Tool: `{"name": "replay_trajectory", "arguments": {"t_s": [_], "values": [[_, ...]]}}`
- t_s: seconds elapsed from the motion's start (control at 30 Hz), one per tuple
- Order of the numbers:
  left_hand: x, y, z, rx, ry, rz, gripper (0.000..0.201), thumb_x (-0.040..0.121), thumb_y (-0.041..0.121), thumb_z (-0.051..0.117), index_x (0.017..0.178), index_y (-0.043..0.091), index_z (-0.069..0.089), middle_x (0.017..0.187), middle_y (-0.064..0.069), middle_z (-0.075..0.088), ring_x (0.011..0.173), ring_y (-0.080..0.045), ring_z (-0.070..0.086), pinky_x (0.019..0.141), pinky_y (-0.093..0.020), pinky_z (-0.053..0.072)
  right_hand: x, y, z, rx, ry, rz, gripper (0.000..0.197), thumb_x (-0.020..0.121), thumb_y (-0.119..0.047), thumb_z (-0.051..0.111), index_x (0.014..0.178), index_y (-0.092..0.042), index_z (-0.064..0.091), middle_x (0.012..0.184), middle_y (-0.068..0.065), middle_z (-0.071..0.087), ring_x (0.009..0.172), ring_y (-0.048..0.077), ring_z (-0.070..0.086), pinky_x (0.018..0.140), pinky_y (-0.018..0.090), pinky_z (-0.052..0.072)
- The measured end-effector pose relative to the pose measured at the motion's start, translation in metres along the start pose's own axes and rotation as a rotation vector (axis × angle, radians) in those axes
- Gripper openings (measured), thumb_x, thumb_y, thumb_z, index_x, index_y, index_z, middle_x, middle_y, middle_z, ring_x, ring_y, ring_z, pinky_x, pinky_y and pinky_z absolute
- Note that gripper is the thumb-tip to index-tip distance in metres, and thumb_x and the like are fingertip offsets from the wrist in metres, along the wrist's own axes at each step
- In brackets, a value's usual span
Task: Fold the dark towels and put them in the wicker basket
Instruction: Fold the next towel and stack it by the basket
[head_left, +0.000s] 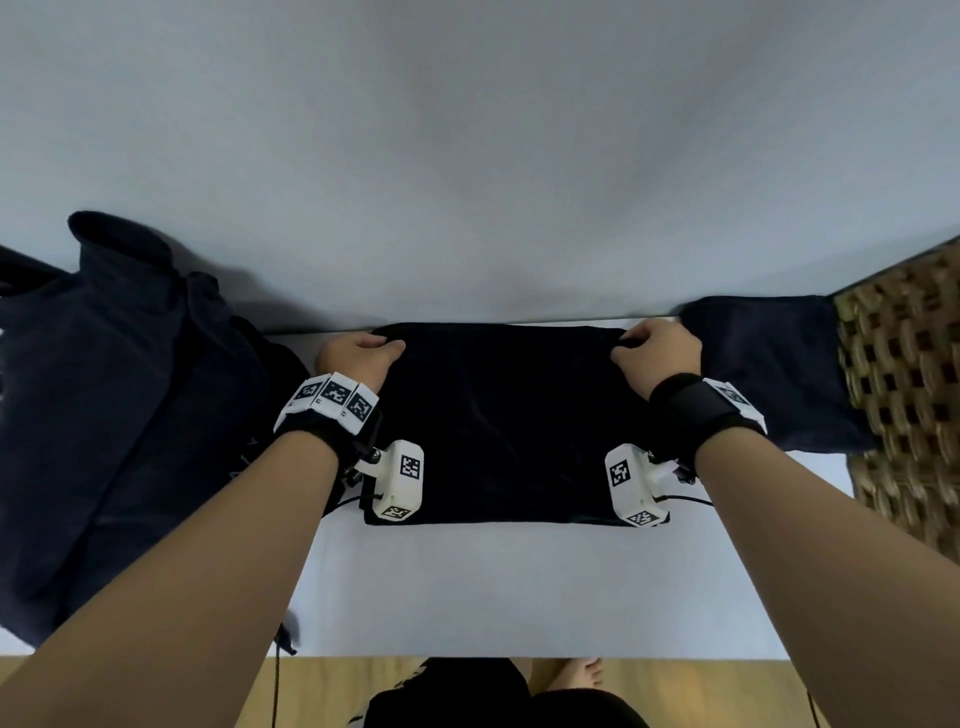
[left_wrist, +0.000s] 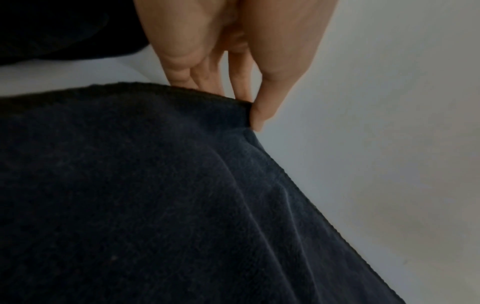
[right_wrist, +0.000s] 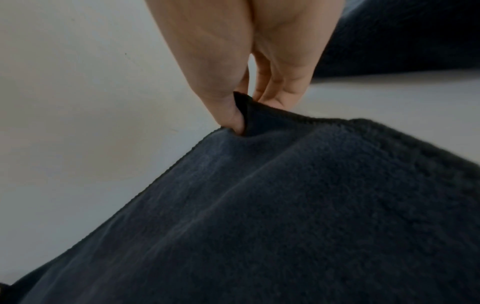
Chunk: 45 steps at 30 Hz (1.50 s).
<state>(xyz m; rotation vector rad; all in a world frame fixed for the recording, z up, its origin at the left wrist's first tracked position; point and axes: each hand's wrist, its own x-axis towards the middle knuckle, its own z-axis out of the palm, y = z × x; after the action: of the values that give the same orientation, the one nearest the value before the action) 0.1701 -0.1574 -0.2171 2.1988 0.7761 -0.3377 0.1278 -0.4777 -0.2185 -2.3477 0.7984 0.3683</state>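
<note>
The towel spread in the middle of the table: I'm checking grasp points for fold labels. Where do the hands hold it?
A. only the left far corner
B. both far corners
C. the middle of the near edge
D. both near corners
B: the left hand and the right hand each pinch a far corner of the towel, by the wall; both wrist views show thumb and fingers closed on the cloth.

I count two bare hands on my feed, the left hand and the right hand, and each wrist wears one black strap carrying white tag-marked camera blocks. There is one flat dark navy towel between them, one folded dark navy towel, and one heap of unfolded dark navy cloth whose pieces I cannot count. I see one brown woven wicker basket and one white table.
</note>
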Motion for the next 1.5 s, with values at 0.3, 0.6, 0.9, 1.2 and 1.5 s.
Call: {"name": "replay_trajectory", "arguments": {"t_s": [0.3,0.6,0.9,1.2,1.5], "values": [[-0.040,0.011,-0.019,-0.333,0.087,0.107,0.012,0.080,0.016,0.078,0.078,0.018,0.066,0.072,0.010,0.061,0.065,0.000,0.054,0.062,-0.006,0.043,-0.003,-0.009,-0.003,-0.019,-0.085,0.004,0.003,0.079,-0.020,0.071,0.083,-0.020,0.070,0.098,0.006,0.070,0.097,0.024,0.062,0.075,0.021,0.041],[-0.111,-0.018,-0.057,-0.281,0.071,0.241,0.008,0.086,0.026,0.072,0.086,0.020,0.067,0.082,0.006,0.067,0.079,-0.008,0.062,0.077,-0.019,0.047,-0.041,0.003,-0.034,0.191,0.057,-0.114,0.013,0.075,-0.015,0.073,0.069,-0.020,0.063,0.069,-0.008,0.059,0.076,0.016,0.057,0.074,0.021,0.041],[-0.191,-0.020,-0.088,-0.504,0.104,0.170,0.014,0.081,0.032,0.077,0.088,0.021,0.074,0.077,0.001,0.068,0.066,-0.022,0.059,0.057,-0.048,0.055,-0.150,0.053,-0.100,0.573,0.233,-0.195,0.011,0.082,-0.023,0.077,0.080,-0.027,0.067,0.080,-0.010,0.068,0.079,0.008,0.064,0.077,0.019,0.050],[-0.279,-0.003,-0.138,-0.737,0.085,0.382,0.008,0.077,0.023,0.080,0.073,0.028,0.076,0.067,0.004,0.068,0.054,-0.010,0.063,0.048,-0.027,0.055,-0.233,0.061,-0.162,0.559,0.406,-0.412,0.015,0.085,-0.018,0.073,0.096,-0.028,0.071,0.080,-0.017,0.061,0.070,-0.010,0.053,0.070,0.000,0.037],[-0.321,0.012,-0.187,-0.766,0.233,0.583,0.013,0.073,0.021,0.083,0.071,0.029,0.074,0.072,0.018,0.073,0.071,0.007,0.066,0.064,-0.004,0.047,-0.278,0.060,-0.222,0.571,0.516,-0.526,0.007,0.085,-0.021,0.072,0.089,-0.027,0.071,0.082,-0.019,0.066,0.079,-0.014,0.057,0.070,-0.003,0.036]]}}
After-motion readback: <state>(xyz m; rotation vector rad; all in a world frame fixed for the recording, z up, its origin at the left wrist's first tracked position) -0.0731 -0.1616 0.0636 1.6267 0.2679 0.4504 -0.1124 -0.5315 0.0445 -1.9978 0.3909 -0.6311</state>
